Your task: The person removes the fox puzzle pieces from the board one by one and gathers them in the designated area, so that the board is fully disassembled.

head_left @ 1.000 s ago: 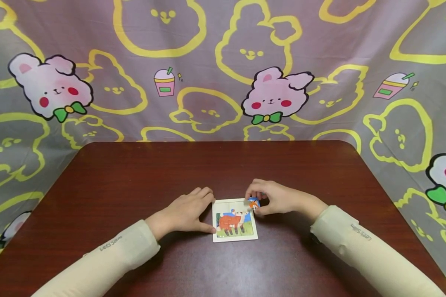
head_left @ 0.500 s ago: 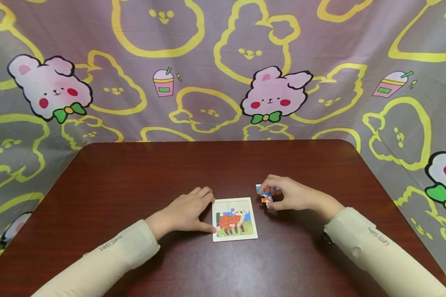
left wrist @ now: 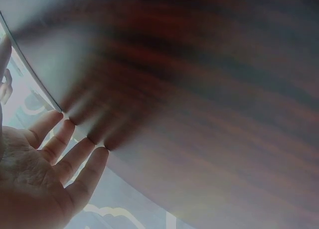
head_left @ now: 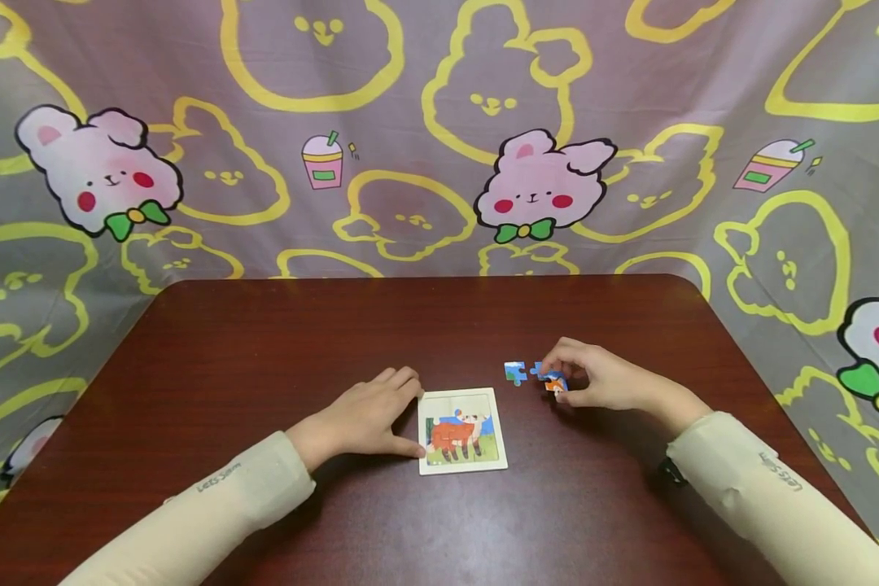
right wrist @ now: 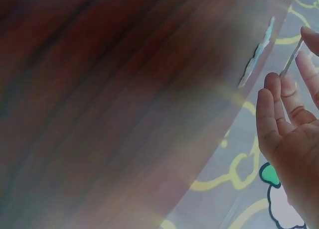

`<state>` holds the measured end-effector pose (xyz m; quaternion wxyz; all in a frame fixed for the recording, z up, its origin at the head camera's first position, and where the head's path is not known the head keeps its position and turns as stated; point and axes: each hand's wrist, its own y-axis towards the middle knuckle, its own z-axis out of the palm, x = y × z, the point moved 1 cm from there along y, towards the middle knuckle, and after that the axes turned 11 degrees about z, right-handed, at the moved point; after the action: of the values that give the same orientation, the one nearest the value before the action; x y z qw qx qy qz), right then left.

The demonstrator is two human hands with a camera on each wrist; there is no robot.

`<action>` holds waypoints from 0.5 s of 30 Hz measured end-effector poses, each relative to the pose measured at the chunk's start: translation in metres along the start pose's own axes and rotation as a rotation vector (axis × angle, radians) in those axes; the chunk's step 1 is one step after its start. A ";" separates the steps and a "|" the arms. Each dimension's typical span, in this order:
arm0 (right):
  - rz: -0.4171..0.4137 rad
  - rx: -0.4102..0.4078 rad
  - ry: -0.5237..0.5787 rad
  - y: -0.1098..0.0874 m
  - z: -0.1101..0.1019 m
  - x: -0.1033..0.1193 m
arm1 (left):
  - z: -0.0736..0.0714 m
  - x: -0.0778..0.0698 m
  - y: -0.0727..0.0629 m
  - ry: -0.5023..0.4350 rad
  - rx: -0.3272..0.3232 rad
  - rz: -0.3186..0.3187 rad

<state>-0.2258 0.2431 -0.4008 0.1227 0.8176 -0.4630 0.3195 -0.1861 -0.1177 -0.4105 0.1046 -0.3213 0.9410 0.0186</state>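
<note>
A square wooden puzzle tray [head_left: 463, 470] lies flat on the table, partly filled with pieces of a red fox-like animal; bare wood shows along its top. My left hand [head_left: 369, 419] rests at the tray's left side, fingertips at the upper left corner and thumb at the lower left. In the left wrist view the fingers of this left hand [left wrist: 45, 164] are spread and nearly straight. To the right of the tray, my right hand [head_left: 604, 376] pinches a puzzle piece [head_left: 555, 386] with orange and white on it. The right wrist view shows that puzzle piece [right wrist: 292, 57] edge-on between thumb and fingers.
A loose blue and green puzzle piece [head_left: 514, 372] lies beyond the tray's upper right corner. Another blue puzzle piece [head_left: 536, 370] is partly hidden by the right fingers. The dark red table [head_left: 322, 334] meets a patterned curtain [head_left: 410, 122] at the back and sides.
The right hand has moved right, away from the tray's upper right corner, with the orange puzzle piece, uncovering loose blue pieces. The left hand stays at the tray.
</note>
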 end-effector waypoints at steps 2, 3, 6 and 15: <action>0.016 -0.001 -0.015 -0.002 -0.002 -0.003 | 0.000 0.000 0.000 -0.003 0.001 -0.002; 0.020 -0.003 -0.020 -0.002 -0.003 -0.004 | 0.000 0.000 0.000 -0.006 0.001 -0.003; 0.027 -0.019 -0.031 -0.004 -0.007 -0.009 | 0.001 0.000 0.000 -0.012 0.004 -0.007; 0.045 -0.066 -0.047 -0.004 -0.015 -0.023 | 0.000 0.000 -0.001 -0.008 0.000 -0.004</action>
<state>-0.2368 0.2689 -0.4038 0.1311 0.8099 -0.4944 0.2873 -0.1858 -0.1182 -0.4102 0.1084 -0.3231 0.9399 0.0195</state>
